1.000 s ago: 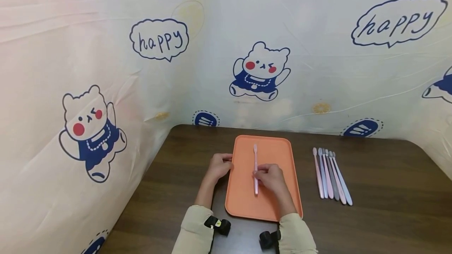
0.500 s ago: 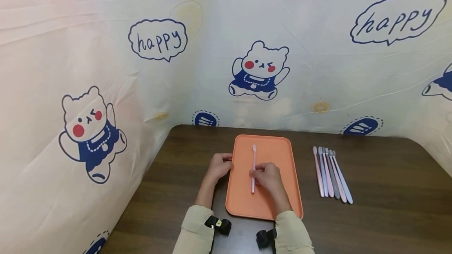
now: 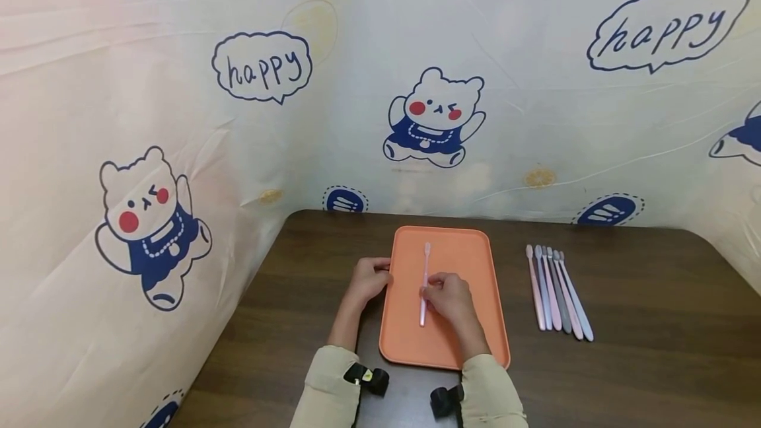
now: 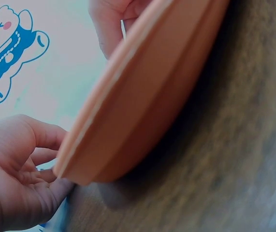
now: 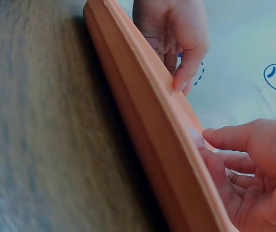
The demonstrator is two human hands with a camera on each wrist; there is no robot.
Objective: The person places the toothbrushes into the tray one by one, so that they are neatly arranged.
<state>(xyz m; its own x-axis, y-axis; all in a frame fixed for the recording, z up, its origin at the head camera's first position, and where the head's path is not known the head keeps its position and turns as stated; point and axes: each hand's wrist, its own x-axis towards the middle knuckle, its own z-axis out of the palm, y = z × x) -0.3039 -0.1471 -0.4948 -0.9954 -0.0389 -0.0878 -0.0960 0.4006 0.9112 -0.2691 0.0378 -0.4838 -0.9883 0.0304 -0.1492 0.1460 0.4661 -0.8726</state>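
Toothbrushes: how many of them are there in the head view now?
7: one toothbrush, held by the right hand, over or on the tray; six toothbrushes close together on the table, right of the tray. None seems hidden.

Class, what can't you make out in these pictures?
Head view: the middle of the held toothbrush, hidden by the right hand.
Head view: bristle detail on the row of toothbrushes, too small.
Left wrist view: the floor of the tray, hidden by its raised side.
Right wrist view: grain of the tabletop, blurred.
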